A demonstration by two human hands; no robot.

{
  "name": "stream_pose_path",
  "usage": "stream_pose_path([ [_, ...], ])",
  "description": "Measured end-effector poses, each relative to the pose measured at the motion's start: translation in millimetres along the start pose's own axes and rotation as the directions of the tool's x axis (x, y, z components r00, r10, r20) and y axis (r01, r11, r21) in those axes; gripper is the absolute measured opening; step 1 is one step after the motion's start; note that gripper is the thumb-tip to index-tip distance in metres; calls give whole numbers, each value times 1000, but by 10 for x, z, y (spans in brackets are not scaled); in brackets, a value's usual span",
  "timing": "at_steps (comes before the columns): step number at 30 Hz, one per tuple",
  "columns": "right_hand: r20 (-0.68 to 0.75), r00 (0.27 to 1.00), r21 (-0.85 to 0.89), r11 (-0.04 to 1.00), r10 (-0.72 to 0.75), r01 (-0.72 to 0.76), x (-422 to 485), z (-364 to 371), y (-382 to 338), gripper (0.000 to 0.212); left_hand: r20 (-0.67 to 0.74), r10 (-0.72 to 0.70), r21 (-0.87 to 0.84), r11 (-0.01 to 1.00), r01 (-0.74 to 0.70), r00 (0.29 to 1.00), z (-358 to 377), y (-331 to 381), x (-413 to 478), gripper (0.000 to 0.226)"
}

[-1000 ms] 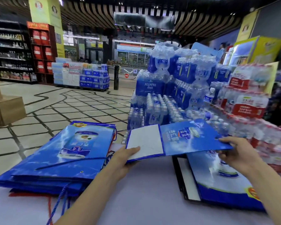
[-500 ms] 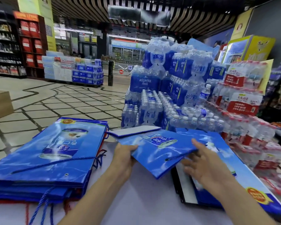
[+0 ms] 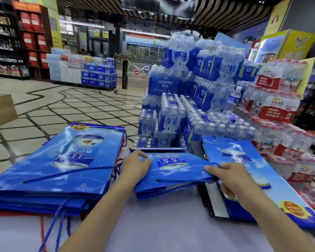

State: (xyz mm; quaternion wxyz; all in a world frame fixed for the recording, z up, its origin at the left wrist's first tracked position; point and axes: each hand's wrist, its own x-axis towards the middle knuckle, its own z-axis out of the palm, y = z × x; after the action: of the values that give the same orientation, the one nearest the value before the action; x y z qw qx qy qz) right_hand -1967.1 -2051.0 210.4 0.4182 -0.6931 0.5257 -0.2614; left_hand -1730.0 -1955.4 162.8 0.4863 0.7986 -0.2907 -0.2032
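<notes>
a table (image 3: 153, 224) fills the foreground. at its middle lies a folded bag (image 3: 173, 170), held between two hands: the left hand (image 3: 135, 164) grips its left edge, the right hand (image 3: 229, 176) pinches its right corner. on the table just left of it sits a pile of bags (image 3: 62, 170). to the right lies a second flat pile (image 3: 253, 160), partly under the folded bag's right corner. behind the table stand stacked water packs (image 3: 180, 106). far left, a cardboard box (image 3: 0, 110).

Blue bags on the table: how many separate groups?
3: stack at left, single bag in the middle held by left hand and right hand, pile at right. More bags may hide underneath.
</notes>
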Motion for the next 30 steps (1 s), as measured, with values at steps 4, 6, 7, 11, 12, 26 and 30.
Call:
stream_pose_path([
  [4,-34,990,-665,742,-137,79,-66,45,-25,62,33,105,382,918,-109,994,-29,-105,38,19],
  [6,-11,988,-748,657,-154,94,-85,109,-14,63,39,136,498,856,-138,990,6,-155,55,24],
  [7,2,986,-771,627,-166,107,-103,153,-4,62,49,148,565,811,-149,988,29,-170,57,27],
  [11,43,972,-816,553,-230,167,-160,320,-2,43,81,152,717,677,-164,985,65,-198,47,38],
  [12,67,965,-826,529,-253,196,-164,358,-4,35,71,151,735,660,-154,986,65,-210,42,38],
  [26,71,975,-813,554,-212,180,-132,435,69,31,716,313,180,781,-599,624,81,-38,-354,16],
  [30,68,975,-808,563,-210,177,-108,424,114,26,694,354,221,724,-654,627,101,-51,-336,7],
])
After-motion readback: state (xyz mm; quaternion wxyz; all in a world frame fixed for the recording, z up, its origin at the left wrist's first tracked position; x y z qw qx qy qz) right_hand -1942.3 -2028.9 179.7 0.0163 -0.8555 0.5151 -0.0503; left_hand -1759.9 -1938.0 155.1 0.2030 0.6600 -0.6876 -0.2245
